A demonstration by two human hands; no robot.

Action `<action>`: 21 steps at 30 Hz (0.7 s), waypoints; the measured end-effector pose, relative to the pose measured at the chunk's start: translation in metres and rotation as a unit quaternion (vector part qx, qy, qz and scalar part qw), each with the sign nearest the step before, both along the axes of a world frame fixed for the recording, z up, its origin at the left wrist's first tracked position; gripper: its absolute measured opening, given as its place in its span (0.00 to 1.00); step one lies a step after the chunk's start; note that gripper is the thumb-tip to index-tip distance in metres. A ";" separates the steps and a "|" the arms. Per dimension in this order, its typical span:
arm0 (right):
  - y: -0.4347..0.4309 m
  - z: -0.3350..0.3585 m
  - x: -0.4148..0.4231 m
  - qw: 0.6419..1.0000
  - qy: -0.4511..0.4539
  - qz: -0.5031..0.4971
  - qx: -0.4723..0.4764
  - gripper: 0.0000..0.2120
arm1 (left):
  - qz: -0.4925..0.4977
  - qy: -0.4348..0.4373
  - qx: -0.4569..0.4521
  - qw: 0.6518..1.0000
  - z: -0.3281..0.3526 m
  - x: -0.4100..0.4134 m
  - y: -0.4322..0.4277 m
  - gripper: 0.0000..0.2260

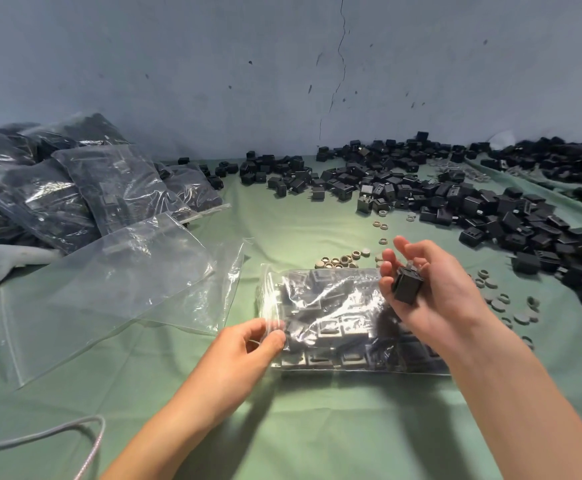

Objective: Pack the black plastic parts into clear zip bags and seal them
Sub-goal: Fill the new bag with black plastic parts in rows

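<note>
A clear zip bag (pixel 331 320), packed with black parts, was laid on the green cloth (pixel 282 427) in the middle. Its left edge was pinched by the left hand (pixel 248 344). One black part (pixel 407 285) was held above it in the half-curled fingers of the right hand (pixel 438 299). Empty bags (pixel 116 289) were spread leftward; loose parts (pixel 490 209) were heaped at the right.

Part-filled clear zip bag (pixel 334 320) flat on green cloth; loose black parts (pixel 455 202) beyond.
</note>
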State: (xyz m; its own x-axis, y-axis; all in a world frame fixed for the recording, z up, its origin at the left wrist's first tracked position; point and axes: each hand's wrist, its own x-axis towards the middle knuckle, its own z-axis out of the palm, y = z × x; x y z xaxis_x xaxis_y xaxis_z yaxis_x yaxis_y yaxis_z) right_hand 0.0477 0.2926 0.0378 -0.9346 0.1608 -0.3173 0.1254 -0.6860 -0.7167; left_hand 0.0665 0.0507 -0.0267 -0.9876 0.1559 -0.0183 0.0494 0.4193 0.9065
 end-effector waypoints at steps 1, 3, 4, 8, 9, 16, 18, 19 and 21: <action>0.002 0.000 0.000 1.000 0.001 -0.004 0.002 0.09 | -0.005 -0.007 0.007 1.000 0.000 -0.001 0.000 0.11; 0.005 0.000 -0.001 1.000 0.001 -0.015 0.022 0.09 | 0.010 -0.020 0.049 0.999 0.001 -0.002 0.001 0.06; 0.006 0.001 -0.002 0.999 0.000 -0.021 0.041 0.09 | 0.018 -0.031 0.071 0.997 0.003 -0.001 0.003 0.05; 0.011 0.004 -0.006 0.982 0.006 -0.037 0.185 0.09 | 0.035 -0.033 0.082 0.996 0.002 -0.002 0.005 0.06; 0.013 0.004 -0.007 0.970 0.008 -0.033 0.241 0.09 | 0.039 -0.026 0.080 0.996 0.001 -0.003 0.004 0.06; 0.013 -0.006 -0.005 0.836 0.083 0.024 0.543 0.09 | 0.043 -0.021 0.093 0.995 0.003 -0.004 0.004 0.10; 0.009 -0.013 -0.003 0.728 0.133 0.057 0.670 0.07 | 0.044 -0.018 0.085 0.995 0.003 -0.003 0.005 0.11; 0.005 -0.016 -0.002 0.676 0.151 0.073 0.718 0.08 | 0.045 -0.015 0.080 0.996 0.003 -0.003 0.006 0.11; -0.002 -0.021 0.000 0.614 0.165 0.107 0.764 0.11 | 0.051 -0.009 0.074 0.996 0.004 -0.003 0.008 0.11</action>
State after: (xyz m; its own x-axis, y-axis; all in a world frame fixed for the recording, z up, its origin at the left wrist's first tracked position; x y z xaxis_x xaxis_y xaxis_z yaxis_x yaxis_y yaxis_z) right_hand 0.0475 0.2909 0.0169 -0.9590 -0.1027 0.2642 -0.2301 0.8265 -0.5138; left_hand 0.0637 0.0586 -0.0228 -0.9981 0.0575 -0.0209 -0.0037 0.2840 0.9588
